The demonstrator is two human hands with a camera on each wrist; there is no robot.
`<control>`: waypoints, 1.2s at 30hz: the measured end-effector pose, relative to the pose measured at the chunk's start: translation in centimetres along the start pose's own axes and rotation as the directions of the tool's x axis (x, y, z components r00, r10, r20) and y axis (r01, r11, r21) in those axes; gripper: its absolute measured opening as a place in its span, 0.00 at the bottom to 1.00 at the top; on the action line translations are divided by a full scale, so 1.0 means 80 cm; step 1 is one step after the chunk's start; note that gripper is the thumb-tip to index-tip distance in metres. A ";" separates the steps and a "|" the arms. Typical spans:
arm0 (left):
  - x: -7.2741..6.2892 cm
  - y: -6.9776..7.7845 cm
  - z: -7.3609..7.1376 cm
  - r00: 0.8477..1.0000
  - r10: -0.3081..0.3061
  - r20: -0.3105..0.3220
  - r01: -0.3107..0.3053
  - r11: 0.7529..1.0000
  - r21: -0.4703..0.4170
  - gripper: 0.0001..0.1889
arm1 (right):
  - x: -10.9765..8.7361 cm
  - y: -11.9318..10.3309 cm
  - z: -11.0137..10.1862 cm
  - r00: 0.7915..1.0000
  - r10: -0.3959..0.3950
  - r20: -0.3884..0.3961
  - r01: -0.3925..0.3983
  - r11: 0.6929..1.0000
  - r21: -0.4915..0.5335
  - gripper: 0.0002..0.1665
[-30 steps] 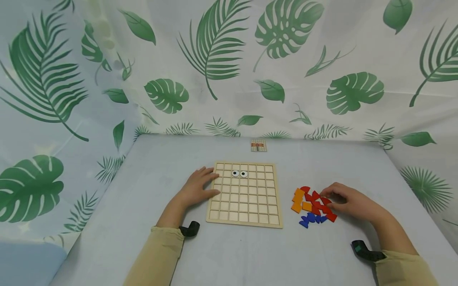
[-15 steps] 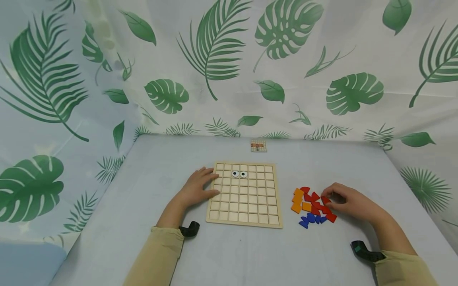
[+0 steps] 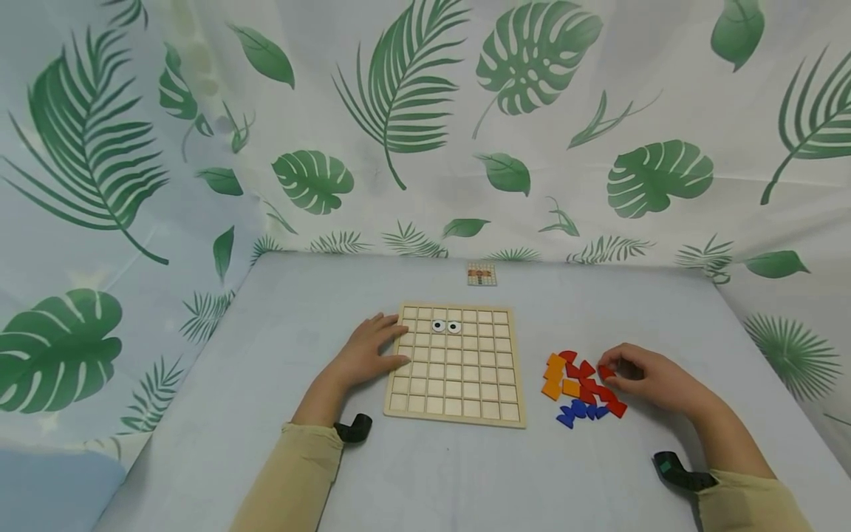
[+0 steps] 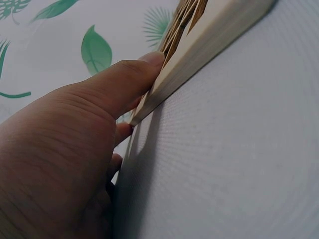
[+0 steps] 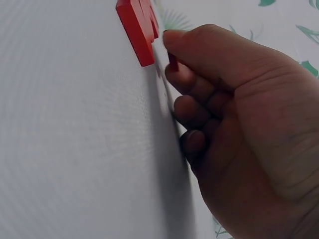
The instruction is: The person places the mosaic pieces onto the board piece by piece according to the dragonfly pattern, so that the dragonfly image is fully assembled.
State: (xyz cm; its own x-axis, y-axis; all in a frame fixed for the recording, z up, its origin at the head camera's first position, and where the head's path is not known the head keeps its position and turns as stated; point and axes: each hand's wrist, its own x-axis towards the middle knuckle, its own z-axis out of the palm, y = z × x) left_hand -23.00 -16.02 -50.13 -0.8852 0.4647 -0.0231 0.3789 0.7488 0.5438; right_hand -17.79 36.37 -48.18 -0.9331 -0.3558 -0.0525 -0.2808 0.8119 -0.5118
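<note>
My left hand (image 3: pixel 364 351) rests on the left edge of a wooden grid board (image 3: pixel 453 373), its thumb lying on the rim in the left wrist view. Two round eye pieces (image 3: pixel 439 325) sit side by side in cells near the board's far side. Right of the board, my right hand (image 3: pixel 648 378) pinches a red piece (image 5: pixel 173 62) between thumb and index finger, the other fingers curled in. Its exact shape is partly hidden by the fingertips. Close beside it lies a pile of red pieces (image 3: pixel 588 386), with orange pieces (image 3: pixel 552 389) and blue pieces (image 3: pixel 579 408) alongside.
A small card (image 3: pixel 482 274) with a picture of a grid and coloured shapes lies behind the board. A pale cloth (image 3: pixel 412 480) covers the table. Leaf-printed curtains (image 3: pixel 425 199) close off the back and sides.
My right thumb and index finger have closed on a red piece at the pile's right edge and drawn it slightly away from the others. The left hand stays on the board.
</note>
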 end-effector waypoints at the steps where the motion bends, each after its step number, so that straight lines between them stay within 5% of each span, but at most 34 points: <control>1: 0.000 0.000 0.000 1.000 -0.002 0.001 0.002 1.000 -0.003 0.34 | 0.000 -0.001 0.000 1.000 0.007 0.001 -0.007 1.000 -0.004 0.17; 16: 0.003 -0.002 0.005 1.000 -0.005 -0.011 0.005 1.000 0.010 0.34 | 0.013 -0.050 -0.025 0.998 0.048 -0.036 -0.048 0.999 -0.006 0.17; 36: 0.002 -0.001 0.003 1.000 -0.005 -0.013 0.006 1.000 0.018 0.35 | 0.110 -0.144 0.002 1.000 -0.004 -0.027 0.005 0.999 0.040 0.15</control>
State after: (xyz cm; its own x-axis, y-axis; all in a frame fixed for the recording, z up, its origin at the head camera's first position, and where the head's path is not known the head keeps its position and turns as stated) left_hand -23.09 -15.92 -50.37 -0.8905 0.4548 -0.0154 0.3789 0.7599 0.5282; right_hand -22.75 23.83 -42.92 -0.9377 -0.3463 -0.0277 -0.2760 0.7911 -0.5459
